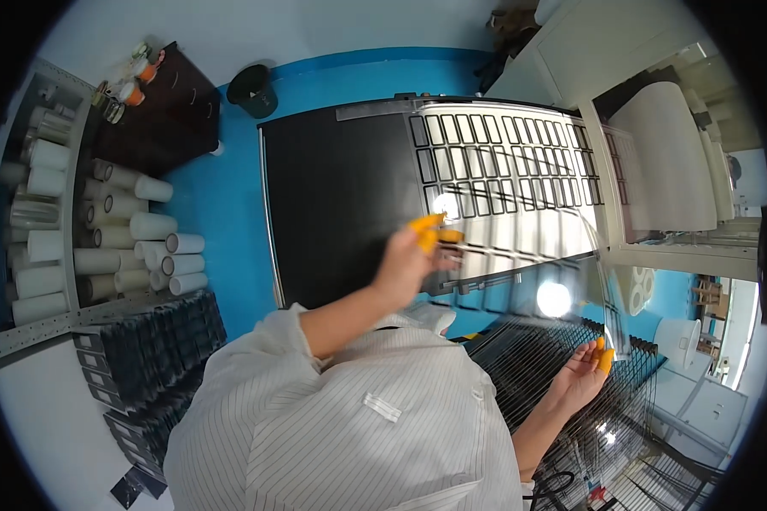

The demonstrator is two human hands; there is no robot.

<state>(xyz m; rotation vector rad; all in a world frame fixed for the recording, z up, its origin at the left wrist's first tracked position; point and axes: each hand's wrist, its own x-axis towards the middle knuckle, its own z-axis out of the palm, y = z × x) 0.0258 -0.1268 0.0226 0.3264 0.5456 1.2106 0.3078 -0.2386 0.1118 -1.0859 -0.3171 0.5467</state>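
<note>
Between my two hands is a clear sheet (520,255) with dark grid lines, tilted and shining with a bright light reflection. My left hand (405,264) is closed at its left edge, with yellow finger covers on the fingertips. My right hand (578,375), also with yellow finger covers, pinches the lower right corner. Beyond the held sheet, another clear sheet (486,162) printed with rows of black rectangular outlines lies on the machine bed. The bed's black belt (341,196) stretches to the left of that sheet.
At lower right, a black slotted wire rack (520,366) stands close to my right forearm. A pale machine housing with a large roll (665,162) adjoins the bed's right end. Shelves of film rolls (128,213), stacked black racks (145,349) and a dark bin (253,91) are to the left.
</note>
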